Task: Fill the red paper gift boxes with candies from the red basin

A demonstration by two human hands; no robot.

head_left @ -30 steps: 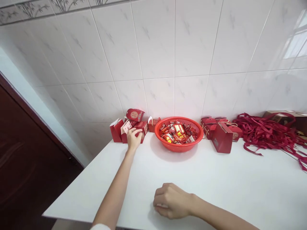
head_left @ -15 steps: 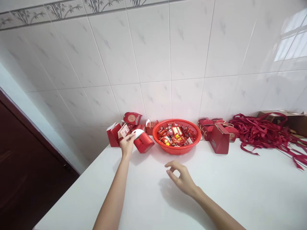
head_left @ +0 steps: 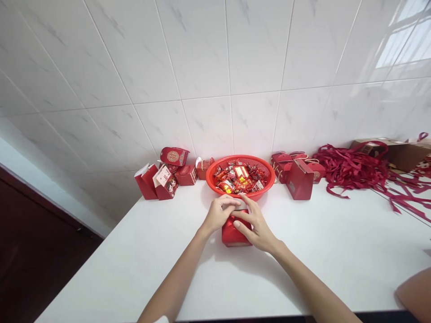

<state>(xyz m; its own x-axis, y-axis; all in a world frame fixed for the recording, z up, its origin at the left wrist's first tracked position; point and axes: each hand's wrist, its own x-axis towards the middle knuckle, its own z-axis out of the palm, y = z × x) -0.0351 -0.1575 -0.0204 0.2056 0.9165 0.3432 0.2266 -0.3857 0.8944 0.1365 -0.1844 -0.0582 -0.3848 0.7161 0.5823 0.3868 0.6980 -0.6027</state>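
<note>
A small red gift box (head_left: 232, 236) with a pale upper flap is between my hands, in front of the basket. My left hand (head_left: 217, 216) pinches at its top; the fingertips partly hide the flap. My right hand (head_left: 258, 229) closes over the box's right side, thumb and fingers on it near the opening. Just behind stands a red plastic basket (head_left: 213, 185) heaped with wrapped sweets (head_left: 240, 176).
Several red boxes (head_left: 146, 181) stand at the back left by the tiled wall. More boxes (head_left: 299, 180) are right of the basket, then a heap of dark red ribbons (head_left: 352, 168) and a cardboard box (head_left: 409, 154). A brown rounded shape (head_left: 417, 294) enters at lower right.
My left hand has brought the red gift box from the back left to the middle, in front of the basket. My right hand, empty before, now holds it too. The view has tilted down.
</note>
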